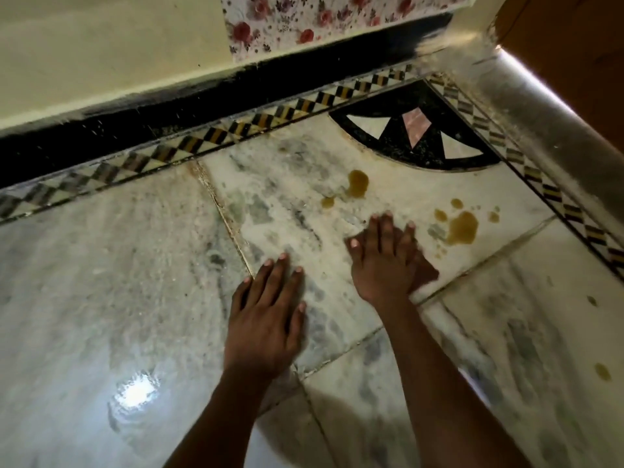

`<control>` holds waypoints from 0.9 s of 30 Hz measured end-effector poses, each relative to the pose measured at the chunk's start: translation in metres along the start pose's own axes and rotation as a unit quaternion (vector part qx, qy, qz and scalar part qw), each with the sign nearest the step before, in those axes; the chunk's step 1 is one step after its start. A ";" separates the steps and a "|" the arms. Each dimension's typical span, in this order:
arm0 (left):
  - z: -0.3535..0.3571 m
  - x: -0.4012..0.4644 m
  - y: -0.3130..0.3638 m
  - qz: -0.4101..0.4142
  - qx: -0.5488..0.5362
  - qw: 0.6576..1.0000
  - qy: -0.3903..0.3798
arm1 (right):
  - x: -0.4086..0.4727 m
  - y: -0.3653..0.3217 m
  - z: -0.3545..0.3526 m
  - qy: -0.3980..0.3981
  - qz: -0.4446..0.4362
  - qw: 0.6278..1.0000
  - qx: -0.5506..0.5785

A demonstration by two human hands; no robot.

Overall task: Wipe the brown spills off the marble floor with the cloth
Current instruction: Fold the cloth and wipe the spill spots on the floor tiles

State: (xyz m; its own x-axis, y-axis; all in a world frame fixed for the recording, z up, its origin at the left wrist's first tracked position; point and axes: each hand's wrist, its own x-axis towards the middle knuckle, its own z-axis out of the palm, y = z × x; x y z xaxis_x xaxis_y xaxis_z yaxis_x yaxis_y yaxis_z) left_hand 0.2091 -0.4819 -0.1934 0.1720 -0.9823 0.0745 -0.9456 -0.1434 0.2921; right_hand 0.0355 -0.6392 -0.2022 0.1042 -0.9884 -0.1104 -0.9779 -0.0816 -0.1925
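Marble floor [101,282] is gleaming nearest the camera, with a bright patch of reflected light low on the left. Just beyond it the left hand [266,319] is lying flat on the stone with fingers straight and spread, holding nothing and seemingly bracing. The right hand [381,265] is reaching farther out, fingers extended and pressing down; a dark shape at its right edge may be shadow or the cloth, and I cannot tell which, so the cloth's place is uncertain. Ahead of that hand the brown spills are sitting unwiped: a large blot with droplets [461,228] to its right, and another puddle [358,184] beyond the fingertips. Two small spots [602,371] are showing at the right edge too. Farthest off are the black inlay corner [415,140] and checkered border [202,143]. Most of the wiping seems to be remaining.
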 end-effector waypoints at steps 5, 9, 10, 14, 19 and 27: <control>-0.002 0.003 -0.001 0.003 -0.002 1.000 -0.010 | -0.026 0.015 -0.010 -0.055 -0.305 0.947 -0.087; -0.002 0.002 -0.001 0.009 -0.010 1.000 -0.007 | -0.080 0.075 -0.020 -0.049 -0.341 0.935 -0.085; -0.002 0.003 -0.002 0.009 -0.011 1.000 -0.005 | -0.073 0.078 -0.021 -0.035 -0.291 0.953 -0.080; 0.004 0.000 -0.002 0.014 -0.007 1.000 -0.003 | -0.004 0.038 -0.016 -0.013 -0.067 0.997 -0.021; 0.004 0.000 -0.003 0.018 0.001 1.000 0.008 | -0.023 0.011 -0.007 -0.001 -0.257 0.966 0.008; -0.035 0.018 0.009 -0.054 -0.077 0.973 -0.209 | -0.145 0.054 -0.024 -0.027 -0.085 0.849 0.521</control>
State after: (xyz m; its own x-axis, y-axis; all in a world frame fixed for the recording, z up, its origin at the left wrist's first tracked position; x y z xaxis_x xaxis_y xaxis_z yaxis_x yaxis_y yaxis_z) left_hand 0.2132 -0.4969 -0.1555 0.1101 -0.9307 -0.3489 -0.8706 -0.2597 0.4179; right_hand -0.0369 -0.5036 -0.1731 0.2626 -0.9643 -0.0338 -0.2605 -0.0371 -0.9648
